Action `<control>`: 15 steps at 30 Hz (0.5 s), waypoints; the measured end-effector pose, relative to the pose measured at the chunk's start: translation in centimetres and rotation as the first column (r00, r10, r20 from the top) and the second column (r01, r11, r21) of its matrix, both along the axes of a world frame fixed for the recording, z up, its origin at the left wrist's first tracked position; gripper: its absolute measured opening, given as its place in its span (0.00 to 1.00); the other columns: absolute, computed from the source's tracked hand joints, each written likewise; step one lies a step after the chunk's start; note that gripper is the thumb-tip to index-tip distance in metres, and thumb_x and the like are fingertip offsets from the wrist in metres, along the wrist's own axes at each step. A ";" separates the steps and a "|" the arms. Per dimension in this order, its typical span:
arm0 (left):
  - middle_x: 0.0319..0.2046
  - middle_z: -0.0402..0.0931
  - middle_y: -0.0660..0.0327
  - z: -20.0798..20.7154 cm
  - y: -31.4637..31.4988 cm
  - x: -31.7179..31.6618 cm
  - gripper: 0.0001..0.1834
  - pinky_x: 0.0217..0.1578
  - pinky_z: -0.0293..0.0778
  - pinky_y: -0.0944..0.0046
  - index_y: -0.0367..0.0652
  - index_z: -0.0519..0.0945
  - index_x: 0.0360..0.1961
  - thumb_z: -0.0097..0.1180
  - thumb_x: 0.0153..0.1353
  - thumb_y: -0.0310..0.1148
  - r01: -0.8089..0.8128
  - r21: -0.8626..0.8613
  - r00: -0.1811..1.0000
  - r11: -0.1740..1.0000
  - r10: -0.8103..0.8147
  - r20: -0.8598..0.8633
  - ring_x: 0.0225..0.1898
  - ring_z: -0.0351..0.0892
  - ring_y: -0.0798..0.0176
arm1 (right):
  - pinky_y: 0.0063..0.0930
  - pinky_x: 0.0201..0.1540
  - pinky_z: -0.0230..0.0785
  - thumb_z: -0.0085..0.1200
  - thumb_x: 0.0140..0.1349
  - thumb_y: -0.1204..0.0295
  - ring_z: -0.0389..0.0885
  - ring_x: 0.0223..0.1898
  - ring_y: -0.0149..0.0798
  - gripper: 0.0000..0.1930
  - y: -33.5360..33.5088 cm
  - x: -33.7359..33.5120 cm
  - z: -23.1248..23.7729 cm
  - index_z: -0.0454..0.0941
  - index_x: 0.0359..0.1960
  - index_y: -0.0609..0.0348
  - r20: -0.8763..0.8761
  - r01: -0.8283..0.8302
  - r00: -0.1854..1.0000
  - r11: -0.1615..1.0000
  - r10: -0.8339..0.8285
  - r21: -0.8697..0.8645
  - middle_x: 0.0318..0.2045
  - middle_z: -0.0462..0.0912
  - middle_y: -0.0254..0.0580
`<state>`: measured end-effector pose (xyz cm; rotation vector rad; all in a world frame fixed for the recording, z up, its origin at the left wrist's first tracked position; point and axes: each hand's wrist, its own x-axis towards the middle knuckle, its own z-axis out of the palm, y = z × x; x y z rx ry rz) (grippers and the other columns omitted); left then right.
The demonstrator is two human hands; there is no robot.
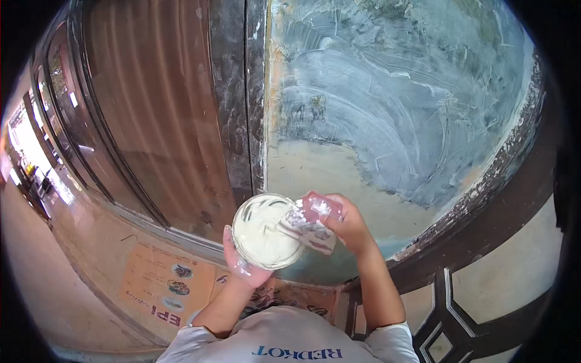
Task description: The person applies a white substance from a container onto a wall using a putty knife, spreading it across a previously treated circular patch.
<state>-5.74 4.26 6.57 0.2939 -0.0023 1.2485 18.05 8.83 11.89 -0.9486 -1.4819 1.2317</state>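
My left hand (pixel 253 275) cups a round tub (pixel 270 267) from below and from its left side. Thick off-white putty (pixel 257 239) fills most of what shows inside it, with streaks near the far rim. My right hand (pixel 351 225) grips a flat, reddish-pink spreader (pixel 319 207) smeared with white paste. The spreader's left edge reaches over the right part of the tub; whether it touches the putty is hard to tell. In front of me stands a wall panel (pixel 387 109) with swirled white and grey-blue smears, and a plain beige patch low down.
Left of the panel runs a dark wooden frame (pixel 233 103) beside a brown curtained pane (pixel 145 103). An orange printed sheet (pixel 151 278) lies on the floor at lower left. Dark patterned woodwork (pixel 448 302) with pale insets curves along the lower right.
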 end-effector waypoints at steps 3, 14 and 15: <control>0.69 0.59 0.52 0.0 -0.2 -0.2 0.41 0.67 0.56 0.40 0.48 0.61 0.70 0.37 0.65 0.65 0.008 -0.024 0.998 1.000 -0.006 0.069 0.68 0.60 0.45 | 0.26 0.52 0.68 0.56 0.59 0.78 0.76 0.47 0.29 0.19 -0.3 -0.6 1.0 0.72 0.53 0.66 -0.089 0.005 0.996 1.000 -0.005 -0.003 0.45 0.80 0.39; 0.71 0.57 0.53 0.0 0.2 -0.6 0.43 0.69 0.53 0.41 0.49 0.59 0.72 0.36 0.64 0.66 -0.007 -0.019 1.000 1.000 0.007 0.011 0.70 0.58 0.46 | 0.26 0.53 0.67 0.55 0.60 0.77 0.75 0.47 0.29 0.18 -0.2 -1.0 2.2 0.73 0.52 0.66 0.025 0.039 0.999 0.998 -0.040 0.044 0.44 0.80 0.38; 0.70 0.57 0.52 0.1 0.3 -0.6 0.43 0.68 0.54 0.40 0.48 0.59 0.71 0.36 0.64 0.66 0.002 -0.033 0.999 0.999 0.000 0.045 0.70 0.58 0.45 | 0.26 0.53 0.67 0.55 0.60 0.77 0.75 0.47 0.29 0.18 0.1 -0.8 1.7 0.73 0.52 0.66 0.069 0.034 0.997 0.997 -0.039 0.072 0.44 0.80 0.38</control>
